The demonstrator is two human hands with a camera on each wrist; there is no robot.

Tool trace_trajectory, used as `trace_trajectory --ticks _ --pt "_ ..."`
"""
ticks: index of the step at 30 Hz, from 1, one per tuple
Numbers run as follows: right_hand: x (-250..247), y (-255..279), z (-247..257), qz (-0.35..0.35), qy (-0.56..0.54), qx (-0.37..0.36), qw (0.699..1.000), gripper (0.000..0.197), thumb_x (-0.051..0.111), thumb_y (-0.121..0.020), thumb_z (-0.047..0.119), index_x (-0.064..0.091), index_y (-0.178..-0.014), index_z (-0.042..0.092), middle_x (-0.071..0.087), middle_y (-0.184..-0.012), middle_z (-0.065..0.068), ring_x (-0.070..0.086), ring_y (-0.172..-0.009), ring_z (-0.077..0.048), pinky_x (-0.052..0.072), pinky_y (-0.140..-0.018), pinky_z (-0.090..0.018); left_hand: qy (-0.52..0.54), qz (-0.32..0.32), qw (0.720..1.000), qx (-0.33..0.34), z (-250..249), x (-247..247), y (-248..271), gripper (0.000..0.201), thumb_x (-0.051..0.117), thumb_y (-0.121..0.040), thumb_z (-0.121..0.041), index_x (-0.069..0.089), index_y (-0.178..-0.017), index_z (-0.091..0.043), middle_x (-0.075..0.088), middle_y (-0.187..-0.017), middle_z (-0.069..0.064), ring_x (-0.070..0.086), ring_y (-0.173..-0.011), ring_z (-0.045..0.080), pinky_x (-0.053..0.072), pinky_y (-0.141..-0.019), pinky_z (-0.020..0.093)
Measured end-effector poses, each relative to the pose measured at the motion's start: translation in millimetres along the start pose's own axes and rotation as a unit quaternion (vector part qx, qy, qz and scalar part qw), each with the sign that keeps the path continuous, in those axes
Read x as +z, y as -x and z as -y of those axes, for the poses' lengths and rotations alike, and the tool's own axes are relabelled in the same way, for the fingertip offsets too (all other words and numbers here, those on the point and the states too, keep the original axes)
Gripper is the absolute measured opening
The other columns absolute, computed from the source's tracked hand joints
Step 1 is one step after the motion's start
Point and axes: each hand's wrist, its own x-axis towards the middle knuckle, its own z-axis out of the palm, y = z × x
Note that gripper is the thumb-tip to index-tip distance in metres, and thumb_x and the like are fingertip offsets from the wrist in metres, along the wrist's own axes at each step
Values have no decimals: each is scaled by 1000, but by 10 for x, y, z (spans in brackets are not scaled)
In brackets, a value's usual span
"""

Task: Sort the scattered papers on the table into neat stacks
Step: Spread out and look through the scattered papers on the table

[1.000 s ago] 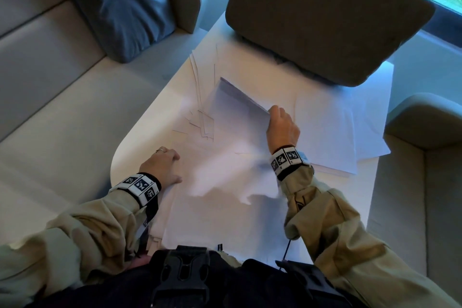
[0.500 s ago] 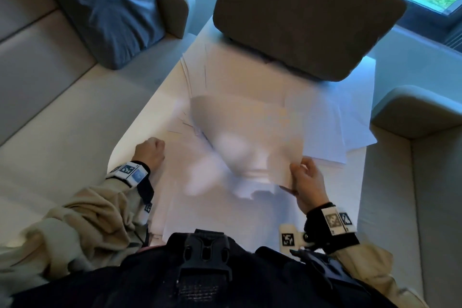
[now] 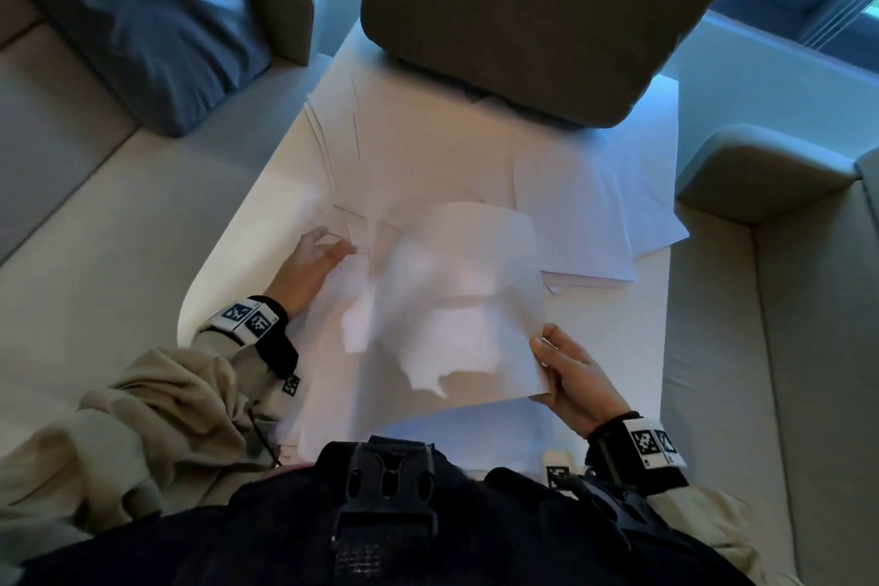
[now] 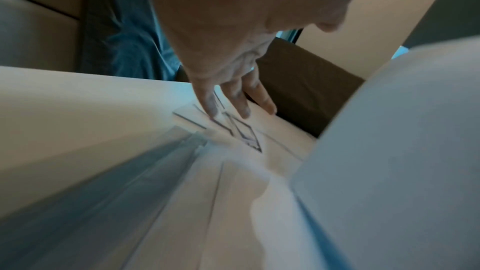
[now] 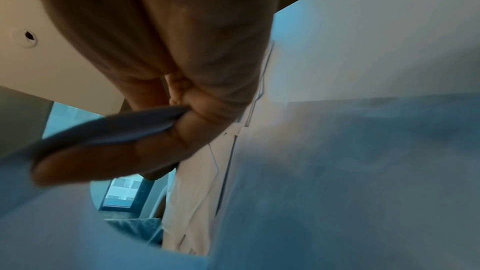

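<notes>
In the right hand (image 3: 573,383) grip: lifted sheet (image 3: 456,295).

Lifted sheet (image 3: 468,300): thin white paper, matt, bending limp. Scattered papers (image 3: 428,148): same plain matt stock, flat, crisp edges. Table (image 3: 247,224): smooth pale top, faint sheen. Sofa (image 3: 95,224): beige woven cloth, matt. Blue cushion (image 3: 157,10): soft creased fabric. Brown cushion (image 3: 537,10): dense matt textile, felt-like. Sleeve (image 3: 157,400): rumpled beige cloth. Chest buckle (image 3: 385,495): black plastic, slight gloss. Wristband (image 3: 651,443): black strap, printed matt tags.
</notes>
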Motion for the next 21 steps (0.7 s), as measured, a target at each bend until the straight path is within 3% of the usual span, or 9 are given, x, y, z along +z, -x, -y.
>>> trace_trajectory --ticks 3,5,7,9,11,14,17,19,21 --pt "-108 4 -61 -41 64 33 997 15 45 -96 5 58 -93 13 65 -81 -6 64 -65 -14 53 -48 -29 -45 42 998 6 17 22 5 101 57 -54 -75 40 -136 -17 57 -122 -1 51 -120 18 36 -102 31" --pt "-223 -7 -128 -73 184 60 978 16 46 -94 1 56 -86 11 63 -78 -9 63 -57 -14 52 -50 -28 -137 74 988 -2 74 44 60 86 60 -63 -68 46 -134 -20 54 -127 -2 51 -119 18 38 -101 31" --pt "-374 -25 -205 -80 334 106 933 9 49 -92 4 55 -86 8 64 -82 -12 65 -61 -19 55 -55 -33 -238 86 967 17 134 99 98 74 65 -75 -56 45 -137 -20 49 -137 2 46 -124 21 36 -104 34" --pt "-506 -55 -263 -72 445 152 880 9 53 -92 11 51 -84 7 65 -83 -13 67 -64 -22 59 -59 -36 -304 80 948 44 169 147 121 72 72 -76 -44 45 -137 -18 46 -137 6 43 -126 24 33 -107 34" --pt "-582 -102 -291 -76 537 165 824 20 57 -91 22 49 -79 8 67 -82 -13 69 -68 -24 59 -60 -35 -347 75 934 45 182 162 112 67 76 -72 -37 50 -131 -20 49 -128 5 43 -122 24 35 -105 34" --pt "-590 -179 -232 -110 641 128 749 29 58 -90 35 53 -76 10 67 -79 -9 68 -71 -23 56 -60 -31 -417 88 902 66 137 152 91 42 73 -72 -37 61 -111 -29 52 -105 -3 47 -113 21 40 -97 34" --pt "-547 -274 -148 -92 676 142 718 39 54 -92 40 57 -67 10 63 -57 -2 64 -51 -13 50 -54 -23 -467 104 876 65 47 127 58 23 69 -76 -37 63 -97 -30 49 -105 -6 45 -113 18 39 -95 33" --pt "-533 -344 -127 -73 700 165 691 43 52 -90 45 56 -63 12 62 -54 0 67 -58 -15 55 -65 -26 -495 117 858 65 -28 134 16 21 65 -76 -39 64 -96 -32 50 -114 -5 46 -114 17 39 -97 34" --pt "-555 -408 -110 -83 720 180 665 42 53 -88 50 54 -66 14 68 -67 -2 70 -70 -19 57 -76 -31 -508 128 848 73 -138 173 -58 23 58 -77 -39 63 -98 -32 51 -118 -4 50 -113 17 40 -98 35"
